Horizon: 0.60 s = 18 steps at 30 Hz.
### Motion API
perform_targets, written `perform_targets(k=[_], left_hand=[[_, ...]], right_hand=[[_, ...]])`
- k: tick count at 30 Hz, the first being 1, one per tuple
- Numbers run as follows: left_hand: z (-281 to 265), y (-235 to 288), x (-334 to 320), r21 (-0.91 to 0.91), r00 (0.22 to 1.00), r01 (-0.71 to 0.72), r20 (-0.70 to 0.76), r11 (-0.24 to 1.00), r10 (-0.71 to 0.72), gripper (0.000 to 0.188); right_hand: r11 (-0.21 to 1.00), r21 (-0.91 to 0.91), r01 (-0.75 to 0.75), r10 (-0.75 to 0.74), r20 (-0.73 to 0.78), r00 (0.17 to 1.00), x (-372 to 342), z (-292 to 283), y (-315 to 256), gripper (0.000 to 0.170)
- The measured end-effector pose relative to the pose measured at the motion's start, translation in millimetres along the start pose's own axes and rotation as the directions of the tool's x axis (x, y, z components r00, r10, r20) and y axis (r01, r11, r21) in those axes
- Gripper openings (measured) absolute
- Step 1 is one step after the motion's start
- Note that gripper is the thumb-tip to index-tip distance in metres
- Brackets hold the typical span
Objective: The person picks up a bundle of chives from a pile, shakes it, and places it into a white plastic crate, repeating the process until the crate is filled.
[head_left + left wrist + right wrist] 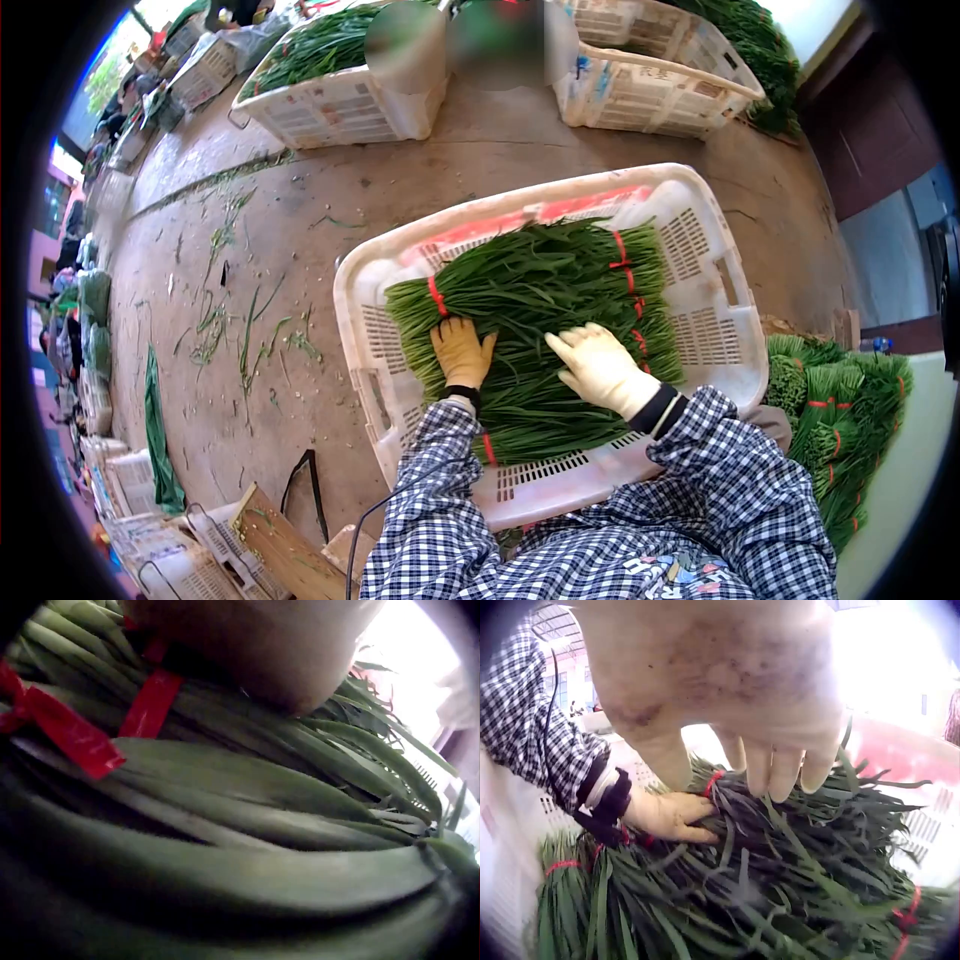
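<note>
Bundles of long green leaves, tied with red bands, fill the middle of a white plastic basket. The gloved left hand rests on the bundles at their left side, beside a red band; in the right wrist view the left hand lies on the leaves with fingers extended. The gloved right hand is over the middle of the leaves, fingers pointing left and loosely spread; in the right wrist view the right hand hangs over them, holding nothing visible. The left wrist view shows leaves close up, with a red band.
Two white crates stand at the back, the left one holding greens. More tied bundles lie at the right beside the basket. Wooden boards and crates are at the lower left; leaf scraps litter the floor.
</note>
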<state>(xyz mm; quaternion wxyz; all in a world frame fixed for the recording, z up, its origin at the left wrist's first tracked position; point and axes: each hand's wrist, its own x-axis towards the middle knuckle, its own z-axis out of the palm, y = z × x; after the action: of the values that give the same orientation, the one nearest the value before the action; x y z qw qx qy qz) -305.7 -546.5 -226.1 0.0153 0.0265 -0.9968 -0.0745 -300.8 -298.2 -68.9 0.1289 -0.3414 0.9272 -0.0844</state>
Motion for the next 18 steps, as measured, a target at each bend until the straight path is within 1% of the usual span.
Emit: perform_targets(k=[2,3,4,5,6,7,8,9,10,11,12,13,14,15,16,17,18], left_hand=[[1,-2,-1,-0.029,1.000,0.005,0.027,1.000,-0.004,0.064],[0,-2,-2,-0.028,1.000,-0.017,0.024,0.999,0.017,0.064],[-1,-2,-3,-0.023,1.000,-0.020,0.005,1.000,0.021,0.066],[-5,-1,-3,-0.018,1.000,-0.026,-0.014,1.000,0.025,0.068],[-9,0,-2,-0.011,0.996,0.002,0.092,1.000,-0.001,0.077],[-16,4,-5,0.049,0.993,-0.001,0.118,0.999,-0.005,0.079],[-29,10,-14,0.109,0.995,-0.031,0.099,0.994,0.020,0.076],[-40,18,-19,0.167,0.996,-0.060,0.081,0.984,0.047,0.074],[-41,17,-17,0.090,0.993,-0.068,0.102,0.994,0.059,0.070],[-68,31,-3,0.008,0.990,0.000,0.143,1.000,-0.001,0.065],[-83,40,8,-0.005,0.998,-0.057,0.023,0.998,0.057,0.064],[-91,45,21,-0.014,0.989,-0.111,-0.101,0.994,0.109,0.063],[-90,49,38,0.014,0.954,-0.212,-0.214,0.977,0.210,0.063],[-91,50,54,0.053,0.896,-0.305,-0.324,0.951,0.305,0.064],[-77,45,68,0.046,0.879,-0.368,-0.307,0.929,0.364,0.072],[-62,40,79,0.075,0.912,-0.361,-0.177,0.929,0.369,0.077],[-47,35,86,0.119,0.915,-0.374,-0.117,0.920,0.387,0.079]], right_hand=[[1.000,0.024,-0.012,0.011,0.039,0.999,-32,11,18,0.055],[0.999,0.047,-0.019,0.016,0.069,0.997,-47,15,24,0.053],[0.998,0.050,-0.048,0.042,0.111,0.993,-61,9,26,0.046],[0.997,0.060,-0.049,0.043,0.096,0.994,-74,12,30,0.044],[0.996,0.062,-0.062,0.057,0.079,0.995,-88,15,36,0.042],[0.995,0.066,-0.076,0.072,0.067,0.995,-99,16,39,0.041],[0.992,0.071,-0.101,0.096,0.061,0.993,-108,14,40,0.041],[0.991,0.056,-0.121,0.116,0.088,0.989,-117,12,42,0.042],[0.989,0.041,-0.139,0.134,0.117,0.984,-124,10,44,0.043],[0.986,0.049,-0.160,0.154,0.117,0.981,-130,11,45,0.043],[0.985,0.063,-0.159,0.153,0.096,0.984,-134,11,45,0.043],[0.985,0.074,-0.155,0.149,0.075,0.986,-137,11,45,0.043],[0.984,0.097,-0.153,0.146,0.075,0.986,-139,10,45,0.043],[0.982,0.100,-0.163,0.156,0.075,0.985,-139,12,44,0.043],[0.978,0.120,-0.171,0.162,0.080,0.983,-139,16,44,0.042],[0.974,0.138,-0.181,0.171,0.083,0.982,-140,17,44,0.041],[0.972,0.162,-0.172,0.166,0.047,0.985,-142,18,43,0.042]])
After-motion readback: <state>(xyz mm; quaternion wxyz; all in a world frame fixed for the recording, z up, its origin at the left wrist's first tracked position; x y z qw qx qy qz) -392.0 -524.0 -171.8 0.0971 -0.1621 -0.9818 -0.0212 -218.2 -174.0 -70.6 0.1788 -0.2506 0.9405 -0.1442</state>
